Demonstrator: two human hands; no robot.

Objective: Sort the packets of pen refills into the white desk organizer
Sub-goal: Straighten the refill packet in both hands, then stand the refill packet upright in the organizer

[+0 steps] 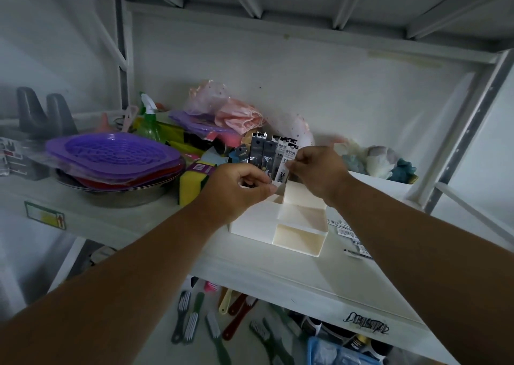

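Note:
A white desk organizer [294, 234] with stepped compartments stands on the white shelf. Several packets of pen refills [267, 153], dark and white, stand upright in its rear compartments. My left hand [239, 191] is curled at the base of the dark packets and pinches them there. My right hand [317, 170] pinches a white refill packet [283, 167] at the back of the organizer. More refill packets [349, 232] lie flat on the shelf to the right of the organizer, partly hidden by my right forearm.
Left of the organizer sit a yellow sponge [192, 186], purple baskets [114, 156] in a metal bowl and a green spray bottle [148, 122]. Bags and soft items pile up behind. Brushes [211, 320] lie on the lower shelf. A metal upright [470, 131] stands at right.

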